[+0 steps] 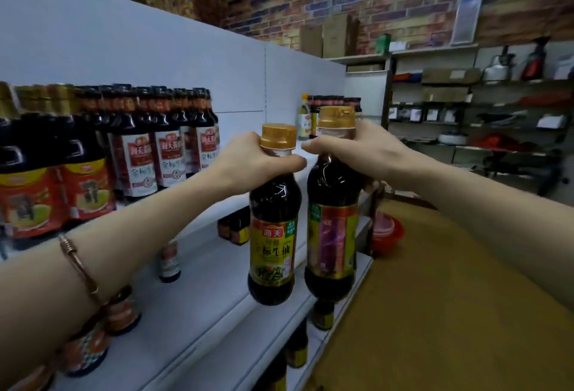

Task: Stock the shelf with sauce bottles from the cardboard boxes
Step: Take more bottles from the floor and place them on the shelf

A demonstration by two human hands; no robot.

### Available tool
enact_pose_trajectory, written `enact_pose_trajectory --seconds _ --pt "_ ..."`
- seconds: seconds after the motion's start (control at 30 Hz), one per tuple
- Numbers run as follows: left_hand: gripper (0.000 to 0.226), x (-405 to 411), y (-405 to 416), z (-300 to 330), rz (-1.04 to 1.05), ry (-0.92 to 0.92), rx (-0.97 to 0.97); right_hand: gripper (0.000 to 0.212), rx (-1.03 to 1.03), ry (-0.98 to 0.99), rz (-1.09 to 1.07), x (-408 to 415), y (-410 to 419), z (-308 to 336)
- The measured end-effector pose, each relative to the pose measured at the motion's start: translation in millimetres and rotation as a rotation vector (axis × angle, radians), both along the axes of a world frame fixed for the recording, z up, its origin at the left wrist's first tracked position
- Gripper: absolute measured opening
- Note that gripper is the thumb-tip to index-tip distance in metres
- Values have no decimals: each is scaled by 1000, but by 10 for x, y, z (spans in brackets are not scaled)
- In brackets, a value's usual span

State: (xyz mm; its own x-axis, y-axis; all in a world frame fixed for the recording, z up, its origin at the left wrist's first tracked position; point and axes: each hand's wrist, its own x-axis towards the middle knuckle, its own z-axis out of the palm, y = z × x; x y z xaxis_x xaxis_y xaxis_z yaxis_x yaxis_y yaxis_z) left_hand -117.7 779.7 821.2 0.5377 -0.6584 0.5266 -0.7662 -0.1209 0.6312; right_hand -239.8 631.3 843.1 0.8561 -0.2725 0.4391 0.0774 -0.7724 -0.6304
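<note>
Each hand carries one dark sauce bottle with a gold cap and a yellow-green label. My left hand (pixel 248 160) grips the neck of the left bottle (pixel 273 235). My right hand (pixel 357 148) grips the neck of the right bottle (pixel 334 235). Both bottles hang upright in the air, side by side, in front of the white shelf (pixel 217 313). Rows of dark sauce bottles (pixel 155 142) stand on the upper shelf board at the left. No cardboard box of bottles shows in the view.
A few small bottles (pixel 169 261) stand on the lower shelf boards. More bottles (pixel 310 114) stand at the shelf's far end. A red basin (pixel 388 235) sits on the brown floor (pixel 450 297). Racks with kitchen goods (pixel 497 111) line the brick wall.
</note>
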Motion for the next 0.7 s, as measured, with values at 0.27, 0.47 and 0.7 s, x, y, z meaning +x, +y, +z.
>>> enact_pose_trajectory --seconds 0.27,0.47,0.7 --pt "51 938 -771 370 54 -51 -61 48 -13 -57 -49 987 -834 354" --pt "43 1580 -1425 598 214 -132 -53 60 -18 -74 67 1789 -1470 517" --pt "33 2199 -1990 726 416 -124 -94 44 -27 -130 241 2738 -2227 704"
